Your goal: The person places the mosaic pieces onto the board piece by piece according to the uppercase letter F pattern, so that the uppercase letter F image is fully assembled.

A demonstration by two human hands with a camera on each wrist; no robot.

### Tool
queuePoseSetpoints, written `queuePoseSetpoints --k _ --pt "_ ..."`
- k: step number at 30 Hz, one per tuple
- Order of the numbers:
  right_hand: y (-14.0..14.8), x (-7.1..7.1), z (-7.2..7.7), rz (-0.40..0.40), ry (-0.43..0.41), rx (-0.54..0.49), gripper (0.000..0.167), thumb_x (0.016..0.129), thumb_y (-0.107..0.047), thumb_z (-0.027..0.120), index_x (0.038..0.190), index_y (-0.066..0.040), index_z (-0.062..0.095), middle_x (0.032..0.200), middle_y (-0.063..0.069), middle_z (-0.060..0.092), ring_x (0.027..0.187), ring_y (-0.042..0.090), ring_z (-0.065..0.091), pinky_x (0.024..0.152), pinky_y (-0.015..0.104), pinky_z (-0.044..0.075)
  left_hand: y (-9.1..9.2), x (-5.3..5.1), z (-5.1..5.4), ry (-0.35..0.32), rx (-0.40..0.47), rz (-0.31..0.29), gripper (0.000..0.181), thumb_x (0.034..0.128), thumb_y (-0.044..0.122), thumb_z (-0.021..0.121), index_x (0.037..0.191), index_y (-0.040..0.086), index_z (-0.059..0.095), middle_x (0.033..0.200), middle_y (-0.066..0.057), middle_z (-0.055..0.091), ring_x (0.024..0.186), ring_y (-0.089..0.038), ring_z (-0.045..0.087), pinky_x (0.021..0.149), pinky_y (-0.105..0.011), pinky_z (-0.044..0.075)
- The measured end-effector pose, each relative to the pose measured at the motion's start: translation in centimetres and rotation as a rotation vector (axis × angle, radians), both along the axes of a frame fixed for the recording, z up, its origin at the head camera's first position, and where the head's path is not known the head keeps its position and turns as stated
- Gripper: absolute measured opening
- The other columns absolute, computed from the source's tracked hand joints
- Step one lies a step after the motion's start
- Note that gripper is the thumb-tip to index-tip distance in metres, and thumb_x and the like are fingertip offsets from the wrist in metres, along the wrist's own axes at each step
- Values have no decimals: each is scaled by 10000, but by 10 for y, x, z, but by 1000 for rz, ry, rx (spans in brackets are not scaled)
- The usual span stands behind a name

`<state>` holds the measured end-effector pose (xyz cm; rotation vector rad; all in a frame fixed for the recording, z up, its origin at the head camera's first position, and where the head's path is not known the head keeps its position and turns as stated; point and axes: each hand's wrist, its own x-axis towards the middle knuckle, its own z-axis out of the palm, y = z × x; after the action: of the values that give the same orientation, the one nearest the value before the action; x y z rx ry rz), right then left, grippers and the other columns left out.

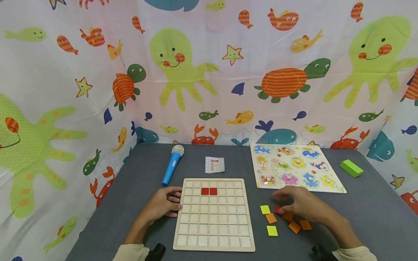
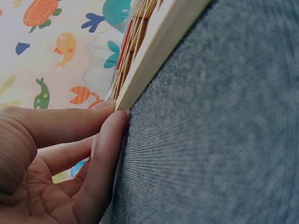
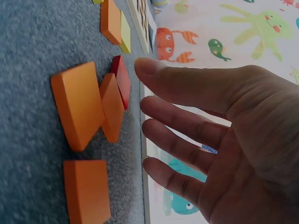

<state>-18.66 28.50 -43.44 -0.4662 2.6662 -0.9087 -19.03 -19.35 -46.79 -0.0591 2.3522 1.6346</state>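
Note:
A pale wooden grid board (image 1: 213,226) lies on the dark table, with two red square tiles (image 1: 209,191) side by side in its upper rows. My left hand (image 1: 163,203) pinches the board's left edge between thumb and finger, as the left wrist view shows up close. To the right, my right hand (image 1: 302,206) hovers over a group of loose tiles, its fingers relaxed and nothing held. Nearest its thumb is a red tile (image 3: 121,81), partly hidden in the head view. Several orange tiles (image 3: 78,106) and two yellow tiles (image 1: 272,231) lie around it.
A patterned card (image 1: 214,165) lies behind the board, and a blue toy microphone (image 1: 172,165) to its left. A sea-animal puzzle board (image 1: 271,181) sits at the back right, beside a green block (image 1: 351,168). A printed curtain (image 1: 228,98) hangs behind the table.

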Motion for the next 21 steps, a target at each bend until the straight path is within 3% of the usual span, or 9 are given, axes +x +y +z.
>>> queuePoseSetpoints --k 7,14,21 --pt "3 -2 0 -10 -44 30 457 821 -190 914 1238 -92 753 1051 -10 710 957 185 625 817 373 568 0 0 0 -1 0 3 645 847 -43 834 1448 8 609 1234 -146 635 977 -217 672 666 -411 670" --pt "5 0 -4 25 -58 -9 412 826 -161 897 1208 -98 757 965 3 667 878 197 592 696 276 524 -1 -1 0 6 13 -13 639 854 -39 826 1452 0 602 1232 -152 629 980 -218 668 668 -408 669" --pt "6 0 -6 50 -64 -21 391 831 -184 894 1188 -90 763 947 -7 675 850 169 598 689 262 525 -3 0 0 17 26 -37 646 864 -39 814 1466 -9 583 1235 -164 619 987 -227 667 683 -410 670"
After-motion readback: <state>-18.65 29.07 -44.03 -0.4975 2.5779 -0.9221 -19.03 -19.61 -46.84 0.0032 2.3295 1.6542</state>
